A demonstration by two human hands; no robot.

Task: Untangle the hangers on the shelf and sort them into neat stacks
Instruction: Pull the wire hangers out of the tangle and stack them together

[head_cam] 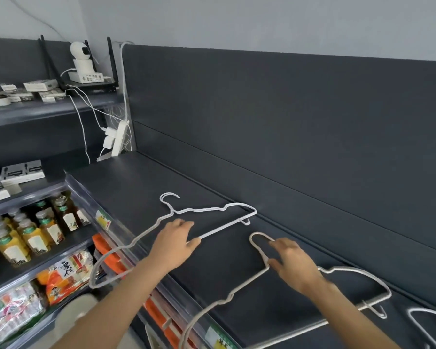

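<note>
Two white wire hangers lie on the dark shelf top (pixel 212 260). The far hanger (pixel 207 210) has its hook pointing back-left and one end jutting past the shelf's front edge. My left hand (pixel 173 241) grips its bottom bar between fingers and thumb. The near hanger (pixel 252 280) lies to the right, hook pointing away. My right hand (pixel 293 263) lies over its neck with the fingers stretched along the hook; whether it grips the wire I cannot tell. A third hanger (pixel 423 321) shows partly at the lower right edge.
The shelf's dark back panel (pixel 287 134) rises behind. A power strip (pixel 118 138) with cables leans in the back-left corner. To the left, lower shelves hold juice bottles (pixel 33 230) and snack packs (pixel 63 273). A white camera (pixel 82 61) stands on the upper left shelf.
</note>
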